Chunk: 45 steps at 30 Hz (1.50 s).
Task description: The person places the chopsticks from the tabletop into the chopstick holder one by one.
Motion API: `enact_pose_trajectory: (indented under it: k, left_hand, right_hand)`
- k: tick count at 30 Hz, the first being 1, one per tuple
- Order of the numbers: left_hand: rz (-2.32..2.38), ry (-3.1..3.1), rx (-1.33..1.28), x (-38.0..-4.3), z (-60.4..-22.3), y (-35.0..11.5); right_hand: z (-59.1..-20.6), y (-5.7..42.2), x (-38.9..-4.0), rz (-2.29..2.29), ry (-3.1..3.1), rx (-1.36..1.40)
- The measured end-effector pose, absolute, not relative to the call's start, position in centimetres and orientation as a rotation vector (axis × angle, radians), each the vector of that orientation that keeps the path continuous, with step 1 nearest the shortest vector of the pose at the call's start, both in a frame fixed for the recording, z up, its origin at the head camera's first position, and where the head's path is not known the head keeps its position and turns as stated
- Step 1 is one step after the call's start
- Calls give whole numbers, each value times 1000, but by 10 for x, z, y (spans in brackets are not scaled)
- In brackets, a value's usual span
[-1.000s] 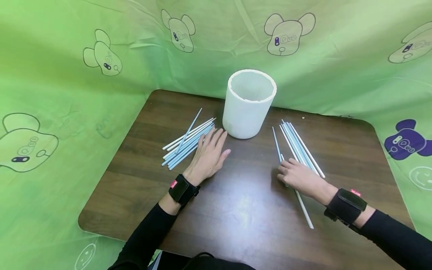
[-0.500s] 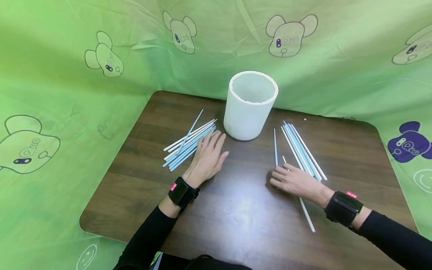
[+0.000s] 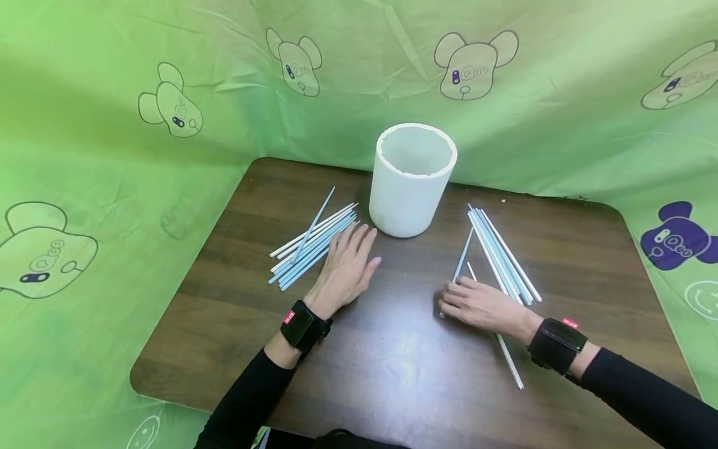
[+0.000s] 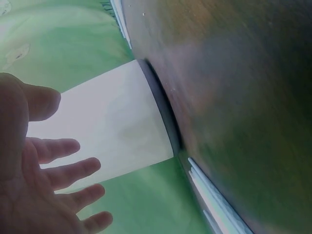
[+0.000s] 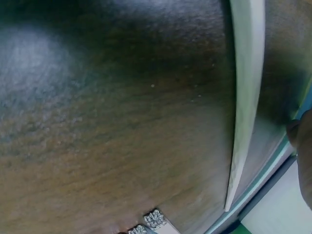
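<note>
My right hand pinches a thin blue stick whose far end tilts toward the right pile. A white stick lies on the table, passing beneath that hand; in the right wrist view this white stick runs beside the fingertips. Just right of it lies a bundle of blue and white sticks. With fingers extended, my left hand is at the near right side of another pile of blue and white sticks. The left wrist view shows its fingers spread, holding nothing.
A tall white cylindrical container, open at the top, stands at the back of the brown wooden table, between both piles. Green patterned cloth hangs behind and to the sides. One blue stick lies crosswise over the left pile.
My right hand has shifted left and slightly nearer, bringing the blue stick away from the right bundle; its far end now leans right. My left hand stays nearly in place.
</note>
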<state>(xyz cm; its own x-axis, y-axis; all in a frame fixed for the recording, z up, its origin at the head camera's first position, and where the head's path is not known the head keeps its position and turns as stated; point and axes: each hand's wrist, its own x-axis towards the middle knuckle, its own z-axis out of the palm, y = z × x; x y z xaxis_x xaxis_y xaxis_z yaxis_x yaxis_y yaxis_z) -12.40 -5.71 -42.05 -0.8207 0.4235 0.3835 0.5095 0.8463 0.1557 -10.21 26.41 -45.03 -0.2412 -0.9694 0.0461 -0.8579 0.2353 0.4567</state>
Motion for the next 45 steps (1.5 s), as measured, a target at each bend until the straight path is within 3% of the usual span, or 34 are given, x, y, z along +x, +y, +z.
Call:
enact_pose_trajectory:
  k: [8,18,26,31,38,45]
  left_hand:
    - [-411,-2658,-741,-122,-422,-60]
    - [-519,-2513,-953,-111,-412,-54]
    - [-520,-2514,-1041,-94,-409,-46]
    - [-513,-2495,-1146,-80,-410,-39]
    - [-483,-2453,-1230,-68,-408,-30]
    - [-473,-2437,-1258,-65,-409,-24]
  right_hand:
    - [-415,260,-108,-242,-2217,1528]
    - [-294,245,-132,637,-1817,1064]
    - [-205,251,-157,765,-1772,628]
    - [-163,244,-183,894,-1813,552]
    - [-146,206,-221,879,-1935,617]
    - [-173,185,-264,784,-2125,699]
